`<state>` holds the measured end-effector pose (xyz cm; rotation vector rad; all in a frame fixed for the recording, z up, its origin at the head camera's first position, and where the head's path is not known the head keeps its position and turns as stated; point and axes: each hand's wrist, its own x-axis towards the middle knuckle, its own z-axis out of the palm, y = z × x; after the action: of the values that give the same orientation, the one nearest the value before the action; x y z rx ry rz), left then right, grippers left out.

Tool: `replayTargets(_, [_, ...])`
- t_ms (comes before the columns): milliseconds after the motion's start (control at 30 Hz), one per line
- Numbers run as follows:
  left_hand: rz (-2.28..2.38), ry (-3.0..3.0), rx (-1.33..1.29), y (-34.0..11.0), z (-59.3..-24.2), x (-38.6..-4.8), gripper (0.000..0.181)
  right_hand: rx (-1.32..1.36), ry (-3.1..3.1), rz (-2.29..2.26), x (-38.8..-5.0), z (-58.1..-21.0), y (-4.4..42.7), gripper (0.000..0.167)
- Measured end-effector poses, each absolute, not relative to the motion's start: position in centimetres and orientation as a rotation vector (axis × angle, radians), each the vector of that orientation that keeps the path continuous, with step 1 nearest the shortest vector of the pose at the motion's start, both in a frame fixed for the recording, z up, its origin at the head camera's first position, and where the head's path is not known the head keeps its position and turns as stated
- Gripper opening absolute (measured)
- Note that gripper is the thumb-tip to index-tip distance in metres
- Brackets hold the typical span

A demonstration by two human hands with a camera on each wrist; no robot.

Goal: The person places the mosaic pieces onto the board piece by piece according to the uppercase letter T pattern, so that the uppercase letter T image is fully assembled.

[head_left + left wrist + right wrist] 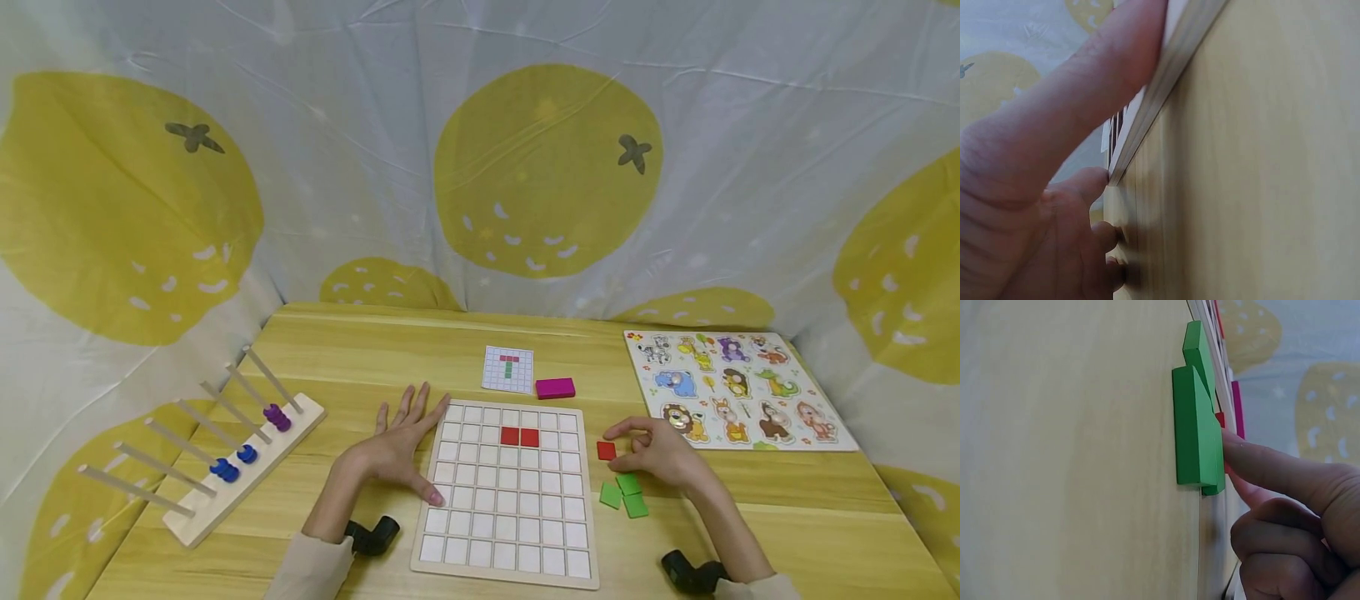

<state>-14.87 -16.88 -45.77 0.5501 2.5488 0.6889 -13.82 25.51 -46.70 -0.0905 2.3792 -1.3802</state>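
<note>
A pale curtain [360, 192] printed with big yellow fruits is hanging behind the tabletop [787, 517], whose wood grain is running sideways. An animal puzzle board [842, 442] is lying at the far right, its cartoon animals sitting in rows. The grid board [507, 502] is lying flat in the near middle, between the two hands. A pegged bead rack [251, 473] is standing slantwise on the left, with blue beads and purple beads resting low on some of its pegs.

The left hand [393, 446] is spreading its fingers apart: the thumb is pressing on the grid board's left rim, and the forefinger is touching its far left corner. The right hand [663, 450] is pinching a loose red tile [606, 451] between thumb and forefinger, just right of the grid board, while its other fingers are curling inward. A black wrist device [372, 536] is sitting beside the left wrist.

Beyond the grid board, a pattern card [507, 370] is showing a T with a red bar and a green stem; a magenta block [555, 388] is lying just beside it. Three green tiles [635, 505] are lying close together near the right thumb. Two placed red tiles [529, 437] are sitting side by side in the grid board's second row from the far edge.
</note>
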Motion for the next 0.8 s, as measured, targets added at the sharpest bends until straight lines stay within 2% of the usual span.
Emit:
replayTargets(500, [0.658,2.553,0.551,-17.0,-45.9,-15.0,0.147,-0.06,2.501,-1.318,-13.8,-46.0,24.8,0.032])
replayTargets(800, [0.672,2.547,0.571,-16.9,-45.8,-14.9,0.146,-0.098,2.522,-1.389,-14.9,-44.1,19.7,0.027])
